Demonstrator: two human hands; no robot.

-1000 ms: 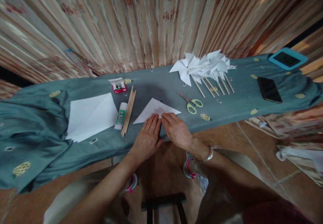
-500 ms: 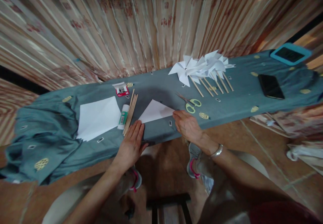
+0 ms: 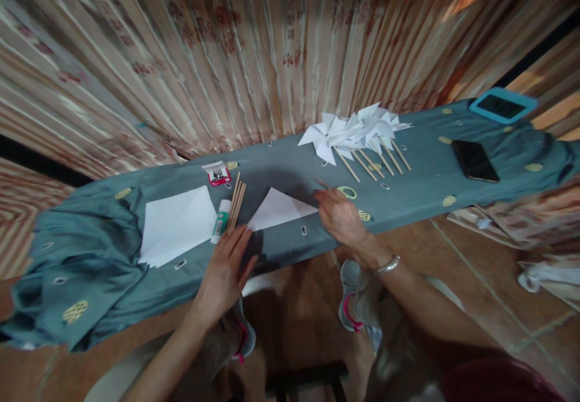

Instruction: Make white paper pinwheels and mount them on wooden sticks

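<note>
A white sheet folded into a triangle (image 3: 281,210) lies on the cloth between my hands. My left hand (image 3: 225,272) is flat with fingers stretched out, its fingertips at the triangle's left corner. Just past the right corner, my right hand (image 3: 341,216) has its fingers bent together over the scissors (image 3: 347,192). It covers their near handle loop; the far green loop and part of the blades still show. Beside my left fingers lie several wooden sticks (image 3: 237,201) and a glue stick (image 3: 222,220).
Stacked white paper (image 3: 177,225) lies at left. A small red box of metal pins (image 3: 219,176) stands open behind the glue. Several paper pinwheels (image 3: 347,133) on sticks lie at the back. Farther right are a black phone (image 3: 475,161) and a blue-framed tablet (image 3: 502,106).
My right hand has left the triangle's right corner and moved away from me onto the scissors. My left hand has slid slightly left and back toward me. The view has shifted a little.
</note>
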